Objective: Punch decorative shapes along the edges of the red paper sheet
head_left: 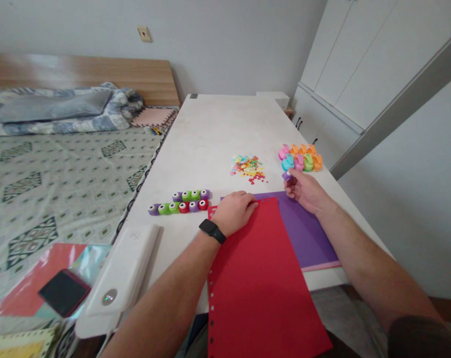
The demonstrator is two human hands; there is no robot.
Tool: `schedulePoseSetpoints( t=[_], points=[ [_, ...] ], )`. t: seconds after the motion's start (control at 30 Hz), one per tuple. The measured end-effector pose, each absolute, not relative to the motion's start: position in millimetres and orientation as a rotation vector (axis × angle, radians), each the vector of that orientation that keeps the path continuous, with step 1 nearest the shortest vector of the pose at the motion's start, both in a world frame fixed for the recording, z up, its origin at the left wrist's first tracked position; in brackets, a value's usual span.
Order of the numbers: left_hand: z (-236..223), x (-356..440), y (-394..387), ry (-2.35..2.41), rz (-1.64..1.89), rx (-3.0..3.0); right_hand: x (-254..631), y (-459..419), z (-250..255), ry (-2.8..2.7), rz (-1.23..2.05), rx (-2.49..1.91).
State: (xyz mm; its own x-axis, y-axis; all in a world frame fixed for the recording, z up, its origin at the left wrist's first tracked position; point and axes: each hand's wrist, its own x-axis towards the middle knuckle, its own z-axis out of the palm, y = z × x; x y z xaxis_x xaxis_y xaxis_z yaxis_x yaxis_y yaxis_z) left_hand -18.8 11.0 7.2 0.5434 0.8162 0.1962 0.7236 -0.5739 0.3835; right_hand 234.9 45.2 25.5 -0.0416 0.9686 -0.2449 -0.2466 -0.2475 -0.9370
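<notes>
My left hand (234,211), with a black watch on the wrist, rests curled and closed on the top corner of a red paper sheet (258,278). My right hand (306,191) pinches a small purple paper punch (287,175) just in front of a cluster of pink, orange, blue and green punches (301,157). A purple sheet (303,228) lies under the red one. A pile of colourful punched confetti (248,167) sits on the white table (210,144). Two rows of purple, green and red punches (182,203) lie left of my left hand.
A white device (119,278) sits at the table's near left corner. A bed (53,174) with a patterned cover runs along the left; a dark phone (64,292) and coloured sheets lie on it. White cabinets (344,64) stand at the right.
</notes>
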Motion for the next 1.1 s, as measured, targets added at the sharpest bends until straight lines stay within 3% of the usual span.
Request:
schedulePoseSetpoints(
  t=[0.23, 0.53, 1.1],
  points=[
    [9, -19, 10, 1.299, 0.500, 2.516, 240, 49, 25, -0.892, 1.499, -1.209],
    [9, -19, 11, 1.282, 0.515, 2.522, 282, 72, 29, -0.807, 1.184, -1.255],
    [10, -19, 11, 1.268, 0.522, 2.514, 290, 76, 18, -0.956, 1.178, -1.388]
  ],
)
